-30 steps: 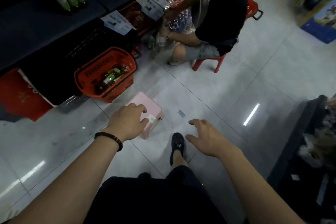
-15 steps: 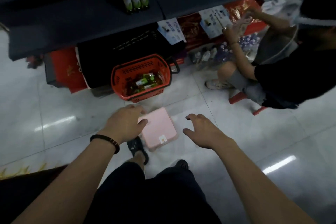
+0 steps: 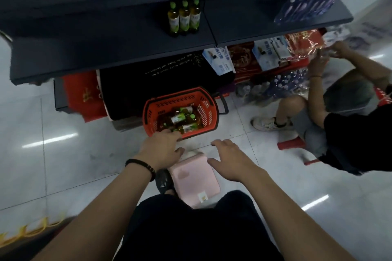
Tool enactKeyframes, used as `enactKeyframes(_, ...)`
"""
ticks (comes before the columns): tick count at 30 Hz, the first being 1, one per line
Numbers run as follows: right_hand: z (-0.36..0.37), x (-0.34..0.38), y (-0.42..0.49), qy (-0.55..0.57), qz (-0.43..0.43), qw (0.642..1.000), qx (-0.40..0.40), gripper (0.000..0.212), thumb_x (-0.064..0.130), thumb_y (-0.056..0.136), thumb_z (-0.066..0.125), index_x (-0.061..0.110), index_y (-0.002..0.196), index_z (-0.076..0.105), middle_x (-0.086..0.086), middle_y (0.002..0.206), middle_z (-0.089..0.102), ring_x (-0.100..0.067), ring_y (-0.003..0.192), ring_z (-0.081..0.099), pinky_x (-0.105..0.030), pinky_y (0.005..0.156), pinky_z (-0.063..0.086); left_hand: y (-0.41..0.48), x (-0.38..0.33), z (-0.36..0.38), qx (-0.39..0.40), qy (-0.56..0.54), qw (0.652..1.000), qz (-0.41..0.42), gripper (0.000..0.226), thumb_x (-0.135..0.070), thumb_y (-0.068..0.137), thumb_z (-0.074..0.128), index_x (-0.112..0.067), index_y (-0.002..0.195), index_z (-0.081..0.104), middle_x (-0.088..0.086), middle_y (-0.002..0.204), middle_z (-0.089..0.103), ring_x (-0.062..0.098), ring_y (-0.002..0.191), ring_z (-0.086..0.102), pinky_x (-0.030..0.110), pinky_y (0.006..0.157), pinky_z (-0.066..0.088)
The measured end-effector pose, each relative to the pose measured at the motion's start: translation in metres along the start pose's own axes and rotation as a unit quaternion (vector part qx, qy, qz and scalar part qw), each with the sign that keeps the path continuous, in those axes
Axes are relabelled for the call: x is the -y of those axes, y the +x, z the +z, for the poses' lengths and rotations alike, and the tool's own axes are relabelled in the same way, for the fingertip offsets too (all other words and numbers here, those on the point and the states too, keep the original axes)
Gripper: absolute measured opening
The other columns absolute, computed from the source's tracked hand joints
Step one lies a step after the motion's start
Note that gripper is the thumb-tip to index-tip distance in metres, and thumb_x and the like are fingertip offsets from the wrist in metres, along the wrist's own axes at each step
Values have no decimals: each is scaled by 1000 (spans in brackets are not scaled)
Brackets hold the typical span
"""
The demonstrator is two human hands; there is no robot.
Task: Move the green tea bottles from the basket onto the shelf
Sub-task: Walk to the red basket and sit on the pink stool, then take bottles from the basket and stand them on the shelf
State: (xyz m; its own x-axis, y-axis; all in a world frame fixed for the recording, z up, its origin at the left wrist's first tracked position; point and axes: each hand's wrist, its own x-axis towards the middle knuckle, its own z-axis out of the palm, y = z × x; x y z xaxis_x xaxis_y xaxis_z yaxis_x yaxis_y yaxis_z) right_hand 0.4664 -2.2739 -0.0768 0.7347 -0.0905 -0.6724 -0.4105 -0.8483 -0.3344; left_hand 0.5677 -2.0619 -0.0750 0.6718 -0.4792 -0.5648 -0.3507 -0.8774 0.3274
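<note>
Green tea bottles (image 3: 180, 119), amber with green caps, lie in the basket (image 3: 148, 112) at 12 o'clock; three stand on the shelf (image 3: 106, 48). Left hand (image 3: 162, 148) loosely curled, right hand (image 3: 229, 160) spread, both empty. Glossy tiled floor (image 3: 63, 154).

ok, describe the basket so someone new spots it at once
Find the dark shelf spanning the view. On the white floor below its front edge, just past the left hand, sits the basket. It alone is orange and slotted, with green-capped bottles lying inside.
</note>
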Motion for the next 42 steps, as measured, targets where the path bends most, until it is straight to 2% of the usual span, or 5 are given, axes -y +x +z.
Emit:
enactKeyframes(7, -45, 19, 86, -9, -15, 1000, 18, 63, 53, 94, 61, 29, 150, 44, -8, 151, 49, -30, 137, 49, -50, 111, 49, 62, 20, -31, -12, -14, 999, -33, 38, -51, 101, 58, -30, 133, 63, 3, 134, 66, 29, 119, 64, 45, 96, 59)
enactKeyframes(14, -82, -17, 192, -45, -61, 994, 77, 53, 44, 97, 61, 24, 144, 48, -7, 141, 51, -30, 131, 51, -49, 108, 49, 145, 3, -41, 12, -21, 992, -121, 48, -54, 103, 54, -29, 144, 58, 6, 140, 65, 33, 123, 64, 48, 100, 56)
enactKeyframes(22, -91, -54, 323, -42, -62, 987, 142, 49, 45, 98, 62, 25, 142, 50, -5, 133, 55, -28, 128, 54, -49, 107, 52, 244, 13, -19, 28, -46, 983, -176, 42, -51, 101, 57, -30, 138, 61, 2, 131, 69, 31, 112, 67, 46, 94, 59)
enactKeyframes(39, 135, -130, 586, -115, -125, 975, 144, 68, 49, 100, 60, 30, 159, 32, -1, 158, 36, -26, 148, 40, -47, 118, 43, 469, 177, 234, 63, 53, 996, -36, 46, -52, 101, 55, -38, 145, 56, -3, 145, 64, 26, 132, 60, 45, 107, 52)
enactKeyframes(42, 145, -125, 611, -158, -162, 958, 179, 76, 53, 99, 61, 33, 163, 24, 0, 162, 31, -25, 149, 37, -46, 120, 41, 488, 195, 254, 97, 51, 994, -20, 57, -61, 101, 37, -36, 151, 50, -3, 151, 57, 24, 136, 55, 44, 111, 48)
